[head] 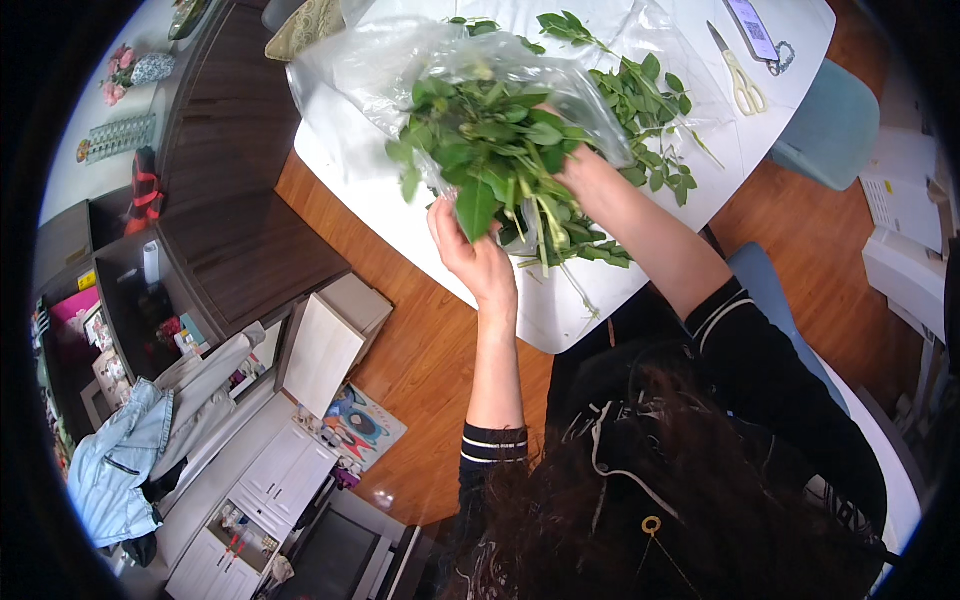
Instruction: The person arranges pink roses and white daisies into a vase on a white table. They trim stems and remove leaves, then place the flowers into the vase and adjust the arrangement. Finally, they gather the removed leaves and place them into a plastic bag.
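Note:
A thick bunch of cut green leafy stems (487, 142) is held above the white table (540, 322), with a crumpled clear plastic bag (375, 67) behind and around it. My left hand (476, 251) is at the near side of the bunch, its fingers at the bag's edge and partly behind a large leaf. My right hand (566, 154) reaches into the foliage from the right, its fingers mostly hidden by leaves and plastic. Cut stem ends (551, 225) point towards me. More leafy sprigs (652, 97) lie on the table and on plastic to the right.
Scissors with cream handles (742, 86) lie partly spread at the far right of the table, beside a phone (752, 30) with a lit screen. A patterned cushion (304, 30) is at the far left edge. Blue chairs (829, 127) stand along the right side.

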`<state>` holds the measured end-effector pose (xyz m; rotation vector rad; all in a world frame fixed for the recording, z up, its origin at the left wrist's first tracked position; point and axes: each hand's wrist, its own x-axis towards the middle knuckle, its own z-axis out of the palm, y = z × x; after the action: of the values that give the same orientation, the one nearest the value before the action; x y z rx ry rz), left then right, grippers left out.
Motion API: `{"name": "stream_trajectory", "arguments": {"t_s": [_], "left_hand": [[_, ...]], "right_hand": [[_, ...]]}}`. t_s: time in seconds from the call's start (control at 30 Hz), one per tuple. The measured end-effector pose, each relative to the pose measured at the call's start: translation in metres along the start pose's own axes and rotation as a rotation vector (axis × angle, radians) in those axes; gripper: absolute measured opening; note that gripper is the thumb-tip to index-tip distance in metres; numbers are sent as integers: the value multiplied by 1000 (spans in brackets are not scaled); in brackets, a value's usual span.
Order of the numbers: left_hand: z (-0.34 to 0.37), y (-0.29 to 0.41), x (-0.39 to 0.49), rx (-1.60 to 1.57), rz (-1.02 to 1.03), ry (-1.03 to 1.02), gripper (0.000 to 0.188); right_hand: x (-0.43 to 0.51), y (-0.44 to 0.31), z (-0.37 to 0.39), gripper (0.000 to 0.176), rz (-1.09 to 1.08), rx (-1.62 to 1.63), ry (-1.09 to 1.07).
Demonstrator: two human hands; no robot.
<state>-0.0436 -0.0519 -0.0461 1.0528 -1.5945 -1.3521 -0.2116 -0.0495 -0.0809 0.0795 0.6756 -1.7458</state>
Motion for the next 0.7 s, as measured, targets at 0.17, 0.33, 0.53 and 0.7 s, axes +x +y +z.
{"name": "stream_trajectory", "arguments": {"t_s": [0.17,0.33,0.53,0.7], "left_hand": [[-8,34,35,215,34,179,27],[-15,47,91,-110,43,153,30],[-14,56,80,-204,-254,-191,27],[-32,39,66,-83,-287,-517,25]], "right_hand": [[10,25,17,39,-38,-225,209],[10,35,29,52,-524,-760,227],[2,11,43,53,-390,-1610,209],[4,-29,47,45,54,-1054,-47]]}}
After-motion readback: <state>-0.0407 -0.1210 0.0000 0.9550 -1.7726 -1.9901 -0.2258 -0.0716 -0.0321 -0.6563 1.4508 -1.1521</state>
